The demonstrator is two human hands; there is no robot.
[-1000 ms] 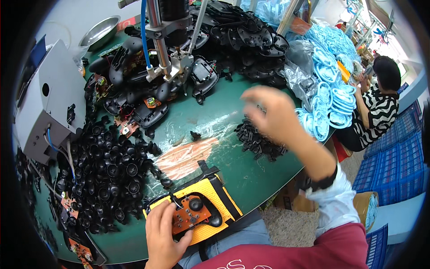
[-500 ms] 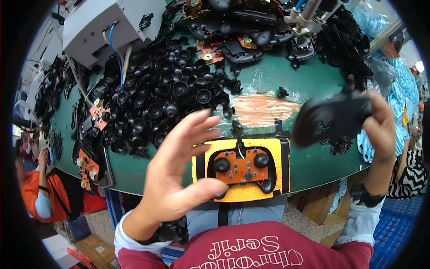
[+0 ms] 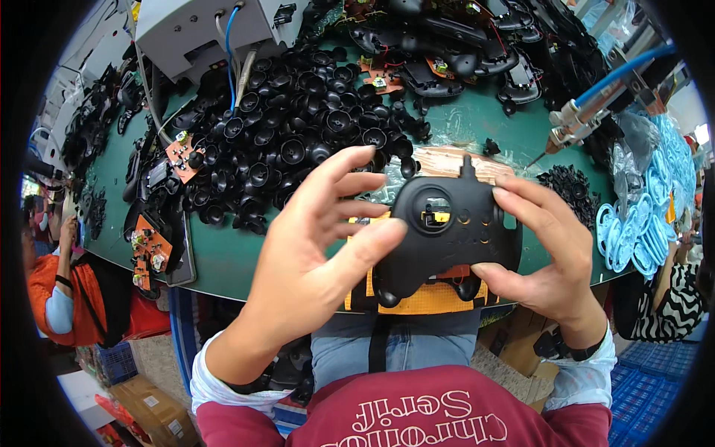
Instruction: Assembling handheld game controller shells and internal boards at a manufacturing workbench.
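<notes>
My right hand (image 3: 550, 249) grips a black game controller shell (image 3: 477, 249) by its right side, thumb at the lower edge and fingers at the upper corner. The shell has a round opening and small button holes, and it is over a yellow padded holder (image 3: 417, 305). Beneath it, only a sliver of an orange circuit board (image 3: 454, 273) and the dark grips show. My left hand (image 3: 309, 249) is open at the shell's left side, fingers spread. Its thumb overlaps the shell's edge; whether it touches I cannot tell.
A heap of black cup-shaped caps (image 3: 298, 141) covers the green table's left half, below a grey machine (image 3: 205, 37). A metal-tipped tool with a blue hose (image 3: 570, 123) hangs at right, near small black parts (image 3: 570, 190) and light-blue loops (image 3: 633, 238). Controller parts (image 3: 432, 45) lie behind.
My right hand has brought the black shell left from the right side to over the yellow holder, covering most of the circuit board. My left hand stays spread beside it.
</notes>
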